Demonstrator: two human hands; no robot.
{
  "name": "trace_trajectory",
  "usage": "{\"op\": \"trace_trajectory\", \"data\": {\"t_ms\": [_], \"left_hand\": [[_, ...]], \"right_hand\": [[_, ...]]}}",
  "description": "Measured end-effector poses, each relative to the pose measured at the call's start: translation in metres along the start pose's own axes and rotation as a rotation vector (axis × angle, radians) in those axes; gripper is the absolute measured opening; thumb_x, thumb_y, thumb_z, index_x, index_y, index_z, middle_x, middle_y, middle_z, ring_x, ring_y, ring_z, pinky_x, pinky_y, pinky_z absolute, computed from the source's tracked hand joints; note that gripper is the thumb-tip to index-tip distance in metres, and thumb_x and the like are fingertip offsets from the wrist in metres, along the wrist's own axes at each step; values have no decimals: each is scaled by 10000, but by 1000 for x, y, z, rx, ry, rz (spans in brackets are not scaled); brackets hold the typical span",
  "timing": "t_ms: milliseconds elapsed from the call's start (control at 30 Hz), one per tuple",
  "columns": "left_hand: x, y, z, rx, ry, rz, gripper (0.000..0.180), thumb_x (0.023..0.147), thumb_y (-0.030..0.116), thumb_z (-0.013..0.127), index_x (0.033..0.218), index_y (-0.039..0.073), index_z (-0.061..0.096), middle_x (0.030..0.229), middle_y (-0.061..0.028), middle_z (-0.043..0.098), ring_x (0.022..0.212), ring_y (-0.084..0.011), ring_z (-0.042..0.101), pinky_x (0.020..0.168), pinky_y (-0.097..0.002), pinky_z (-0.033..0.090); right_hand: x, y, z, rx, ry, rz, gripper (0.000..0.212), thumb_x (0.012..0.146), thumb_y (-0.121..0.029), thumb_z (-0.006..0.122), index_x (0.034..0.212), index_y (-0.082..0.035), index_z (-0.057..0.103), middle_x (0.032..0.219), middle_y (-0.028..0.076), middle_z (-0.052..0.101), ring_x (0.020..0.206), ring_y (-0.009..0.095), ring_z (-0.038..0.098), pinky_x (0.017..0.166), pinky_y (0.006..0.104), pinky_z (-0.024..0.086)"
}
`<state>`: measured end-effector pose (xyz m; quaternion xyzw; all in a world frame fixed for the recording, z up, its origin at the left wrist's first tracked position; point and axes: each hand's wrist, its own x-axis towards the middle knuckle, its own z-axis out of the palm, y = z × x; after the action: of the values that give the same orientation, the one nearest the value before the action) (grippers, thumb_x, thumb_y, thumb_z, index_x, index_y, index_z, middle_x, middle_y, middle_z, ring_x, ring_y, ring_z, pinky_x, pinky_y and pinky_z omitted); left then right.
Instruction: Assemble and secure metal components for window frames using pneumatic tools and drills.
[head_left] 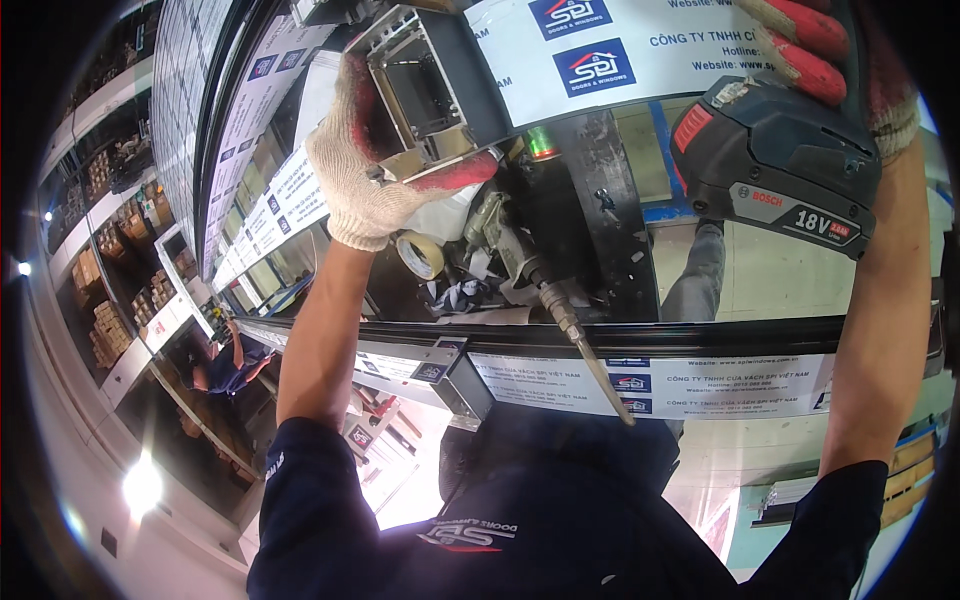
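Observation:
My left hand (360, 190), in a white knit glove with a red palm, grips the open end of a hollow metal profile (482, 95). Its thumb lies along the lower edge, and the other fingers are partly hidden behind the profile. White printed film (545, 85) covers the profile's face. At the upper right, my gloved right hand (805, 45) is wrapped round the handle of a cordless power tool (780, 165). The tool's black battery base faces me; its head is out of sight. Red fingertips rest just above the battery, beside the film-covered profile.
Below the profile lie a roll of tape (420, 256) and a grey air gun (515, 240) with a long thin nozzle. A film-covered frame bar (650, 385) crosses in front of my body. Long profiles (265, 150) stand at left. Another person (235, 362) works beyond, near shelves of boxes.

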<state>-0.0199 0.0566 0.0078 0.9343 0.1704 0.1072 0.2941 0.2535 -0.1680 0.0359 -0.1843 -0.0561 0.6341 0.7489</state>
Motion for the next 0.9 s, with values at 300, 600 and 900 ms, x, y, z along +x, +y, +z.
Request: {"op": "trace_trajectory", "data": {"t_ms": [300,600,900], "left_hand": [[0,-1,-6,-58,3,-67,1239,575,636,1041,1546,43,553,1192,-135,806,1011,-214,806,908,-359,635],[7,2,-2,-41,6,-29,1295,508,590,1031,1542,-8,530,1365,-236,686,1300,-424,670,1119,-484,543],[7,-13,-1,-174,96,68,1249,500,465,1018,1534,-28,520,1376,-238,677,1316,-446,625,1211,-518,445]], "right_hand": [[-9,-13,-44,-67,-17,-7,687,1143,-401,542,1602,90,401,879,15,506,600,110,459,454,285,387],[-73,-29,-17,-490,381,-42,707,960,-340,775,1486,66,533,831,39,551,564,167,497,452,333,407],[-196,-110,164,-2694,250,49,520,783,-77,905,1264,6,725,1184,143,787,916,312,774,844,464,626]]}}
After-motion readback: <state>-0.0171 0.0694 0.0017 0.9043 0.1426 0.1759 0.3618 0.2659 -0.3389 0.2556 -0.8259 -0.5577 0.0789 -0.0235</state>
